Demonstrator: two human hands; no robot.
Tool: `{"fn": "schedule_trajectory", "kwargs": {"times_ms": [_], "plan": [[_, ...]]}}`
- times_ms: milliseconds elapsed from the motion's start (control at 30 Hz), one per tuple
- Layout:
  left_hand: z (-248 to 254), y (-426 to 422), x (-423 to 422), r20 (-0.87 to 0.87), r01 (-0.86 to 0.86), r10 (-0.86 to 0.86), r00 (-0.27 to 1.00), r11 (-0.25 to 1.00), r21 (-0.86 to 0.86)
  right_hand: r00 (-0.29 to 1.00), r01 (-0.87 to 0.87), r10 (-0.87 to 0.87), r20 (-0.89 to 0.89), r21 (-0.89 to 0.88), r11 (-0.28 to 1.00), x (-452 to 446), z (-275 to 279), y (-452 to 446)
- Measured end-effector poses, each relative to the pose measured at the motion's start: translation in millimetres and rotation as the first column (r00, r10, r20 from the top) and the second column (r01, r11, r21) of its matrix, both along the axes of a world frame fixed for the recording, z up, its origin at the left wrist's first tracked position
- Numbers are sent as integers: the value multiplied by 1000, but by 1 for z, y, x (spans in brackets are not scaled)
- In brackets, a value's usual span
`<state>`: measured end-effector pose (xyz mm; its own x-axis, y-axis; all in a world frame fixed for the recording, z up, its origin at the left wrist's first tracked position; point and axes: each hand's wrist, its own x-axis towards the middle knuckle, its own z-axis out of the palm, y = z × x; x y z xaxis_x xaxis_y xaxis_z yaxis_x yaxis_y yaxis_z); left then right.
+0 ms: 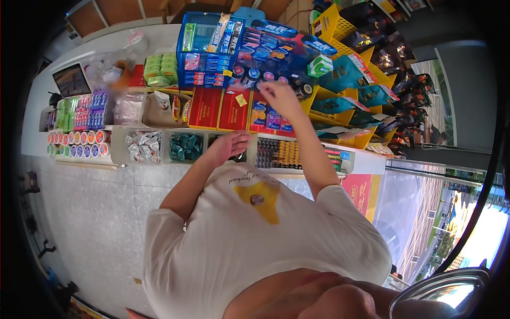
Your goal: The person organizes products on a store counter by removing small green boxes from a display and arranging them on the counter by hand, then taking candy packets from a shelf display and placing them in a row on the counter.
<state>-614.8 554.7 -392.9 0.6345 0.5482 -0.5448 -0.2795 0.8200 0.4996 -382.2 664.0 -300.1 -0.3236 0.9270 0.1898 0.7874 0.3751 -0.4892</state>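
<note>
My right hand (280, 98) reaches over the counter display, beside several round jars (250, 78) in a blue rack. Its fingers are bent and apart, with nothing visible between them. Beneath it are blue and orange packets (273, 118) in a red box. My left hand (231, 148) hovers over the bins at the counter's near edge, palm partly showing, its fingers loosely extended and empty. Red boxes (204, 108) stand just beyond it. Partly behind the left hand is a small bin; its contents are mostly hidden.
A blue basket (201, 49) of packets stands at the back. Yellow racks (330, 25) with dark and teal bags are on the right. Near the front edge are silver packets (143, 147) and green packets (185, 147). Round tubs (79, 144) and a screen (71, 81) are leftward.
</note>
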Motion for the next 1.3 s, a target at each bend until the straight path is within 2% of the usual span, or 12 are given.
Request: {"fn": "schedule_trajectory", "kwargs": {"times_ms": [100,200,467,567,633,667,700,833,900,967,1167,1300], "plan": [[-36,15,12,123,-22,27,992,999,-38,982,16,-13,186,-14,1000,5,-62,-4],[-48,29,25,153,0,5,988,1000,-30,893,105,-27,450,-150,983,6,-90,-8],[-46,32,46,30,-135,138,990,987,-87,993,67,-57,106,-94,993,9,-73,-23],[-15,31,37,-75,-169,171,983,985,25,985,84,-109,-135,-181,980,7,-40,-28],[20,32,25,-15,-202,205,979,972,120,960,83,-154,-235,-286,955,4,2,-31],[33,33,20,15,-219,220,975,961,167,942,97,-164,-294,-232,968,3,15,-31],[43,34,15,36,-226,223,974,953,202,958,124,-181,-221,-250,960,2,43,-31],[48,36,-2,54,-203,195,979,941,271,902,168,-117,-416,88,982,14,83,-1],[40,31,-6,41,-166,160,986,954,249,909,247,-178,-376,144,958,14,106,14],[30,21,-9,39,-124,118,992,970,209,956,200,-125,-266,278,940,22,106,36],[23,3,-16,27,-88,85,996,979,182,994,107,-102,-33,249,962,23,77,67],[22,-4,-22,22,-106,104,994,981,159,972,85,-168,164,421,903,21,57,74]]}}
